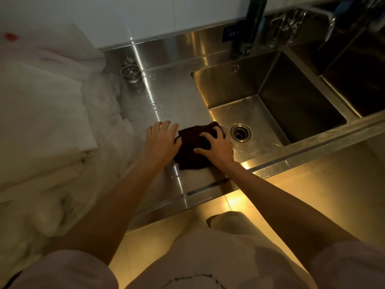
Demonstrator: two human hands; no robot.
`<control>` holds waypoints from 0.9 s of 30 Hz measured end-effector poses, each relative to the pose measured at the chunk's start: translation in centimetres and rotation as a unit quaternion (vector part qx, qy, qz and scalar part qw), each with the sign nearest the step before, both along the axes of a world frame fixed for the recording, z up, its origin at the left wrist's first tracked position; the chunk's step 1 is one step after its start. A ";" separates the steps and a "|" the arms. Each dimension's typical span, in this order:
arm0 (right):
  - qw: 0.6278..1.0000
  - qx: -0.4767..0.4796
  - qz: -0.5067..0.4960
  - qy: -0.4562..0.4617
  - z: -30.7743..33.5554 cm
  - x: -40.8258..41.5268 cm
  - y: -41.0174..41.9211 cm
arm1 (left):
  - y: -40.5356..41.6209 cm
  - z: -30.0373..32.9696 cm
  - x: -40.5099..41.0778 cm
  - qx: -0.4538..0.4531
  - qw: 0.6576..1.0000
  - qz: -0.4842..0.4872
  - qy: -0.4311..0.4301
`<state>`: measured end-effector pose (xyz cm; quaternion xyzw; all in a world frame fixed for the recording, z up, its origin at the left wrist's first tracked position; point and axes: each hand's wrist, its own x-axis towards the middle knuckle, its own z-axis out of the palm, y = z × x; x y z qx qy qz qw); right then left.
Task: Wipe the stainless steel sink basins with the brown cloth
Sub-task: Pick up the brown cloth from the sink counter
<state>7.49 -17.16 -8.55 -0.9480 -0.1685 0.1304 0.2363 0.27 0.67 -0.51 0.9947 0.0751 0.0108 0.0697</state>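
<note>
The dark brown cloth lies bunched on the steel counter at the left rim of the near sink basin. My right hand sits on top of the cloth with fingers spread and curled into it. My left hand rests flat on the wet counter, its thumb side against the cloth's left edge. The basin's round drain is just right of my right hand. A second basin lies further right, mostly in shadow.
A pile of white linen fills the counter on the left. A loose drain strainer stands at the back of the counter, which has water drops. A dark bottle and a tap stand behind the basins.
</note>
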 end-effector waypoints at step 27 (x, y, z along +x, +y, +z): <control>0.979 0.069 -0.005 -0.189 3.6 1.1 -5.5 | -2.8 3.7 4.7 0.015 0.999 -0.043 -0.019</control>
